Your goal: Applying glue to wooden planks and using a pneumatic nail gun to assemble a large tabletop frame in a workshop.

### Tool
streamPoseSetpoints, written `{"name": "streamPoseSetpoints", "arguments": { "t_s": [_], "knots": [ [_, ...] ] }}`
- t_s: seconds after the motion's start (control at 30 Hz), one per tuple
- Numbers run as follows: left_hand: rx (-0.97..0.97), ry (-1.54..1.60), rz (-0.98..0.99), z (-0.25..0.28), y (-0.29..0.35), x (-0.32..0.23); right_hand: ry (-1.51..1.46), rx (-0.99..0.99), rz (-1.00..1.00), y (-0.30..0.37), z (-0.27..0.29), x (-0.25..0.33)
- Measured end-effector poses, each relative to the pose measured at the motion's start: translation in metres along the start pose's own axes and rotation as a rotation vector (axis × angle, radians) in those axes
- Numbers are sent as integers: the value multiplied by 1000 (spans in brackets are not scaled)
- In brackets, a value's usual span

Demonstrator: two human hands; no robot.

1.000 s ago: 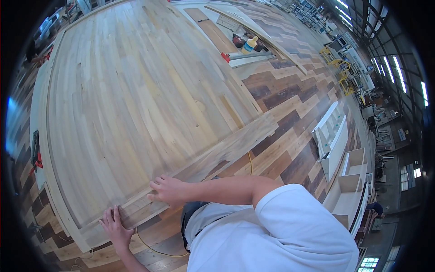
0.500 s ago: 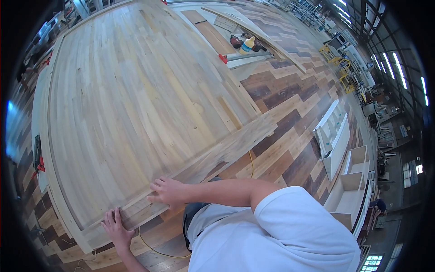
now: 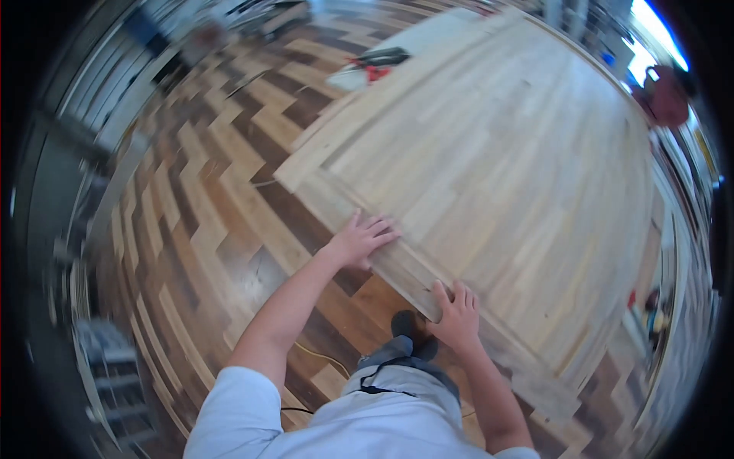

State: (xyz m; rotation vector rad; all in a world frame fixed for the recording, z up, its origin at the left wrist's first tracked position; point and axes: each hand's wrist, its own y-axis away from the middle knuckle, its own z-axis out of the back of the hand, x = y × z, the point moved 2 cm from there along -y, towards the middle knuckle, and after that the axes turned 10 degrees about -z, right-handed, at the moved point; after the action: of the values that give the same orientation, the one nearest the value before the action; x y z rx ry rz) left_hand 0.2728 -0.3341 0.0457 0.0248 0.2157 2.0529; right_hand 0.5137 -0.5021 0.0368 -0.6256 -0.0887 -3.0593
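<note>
A large pale wooden panel made of joined strips has a raised border along its edges. On the near edge board, my left hand lies palm down with its fingers spread toward the panel's face. Farther right along that board rests my right hand, its thumb and fingers apart and pointing up over the border. Both hands touch the wood, and neither has a tool in it. The underside of the panel is hidden.
Wood-patterned flooring spreads to the left, with a yellow cord near my feet. A dark and red tool lies beyond the panel's left side. A grey rack stands at lower left. At upper right is a blurred reddish shape.
My view has swung to the left, so the panel now appears toward the right and the floor fills the left. Both hands are still on the panel's near edge, their fingers apart.
</note>
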Motion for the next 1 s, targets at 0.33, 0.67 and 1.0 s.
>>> {"name": "streamPoseSetpoints", "arguments": {
  "t_s": [0.33, 0.67, 1.0],
  "knots": [
    [-725, 452, 445, -49, 94, -20, 61, -13, 41, -13, -9, 24],
    [-1658, 1821, 1067, -125, 131, 104, 68, -4, 226, -158, -69, 167],
    [-1479, 2497, 820, -157, 110, 149, 96, 31, 80, -248, -114, 254]
  ]
}}
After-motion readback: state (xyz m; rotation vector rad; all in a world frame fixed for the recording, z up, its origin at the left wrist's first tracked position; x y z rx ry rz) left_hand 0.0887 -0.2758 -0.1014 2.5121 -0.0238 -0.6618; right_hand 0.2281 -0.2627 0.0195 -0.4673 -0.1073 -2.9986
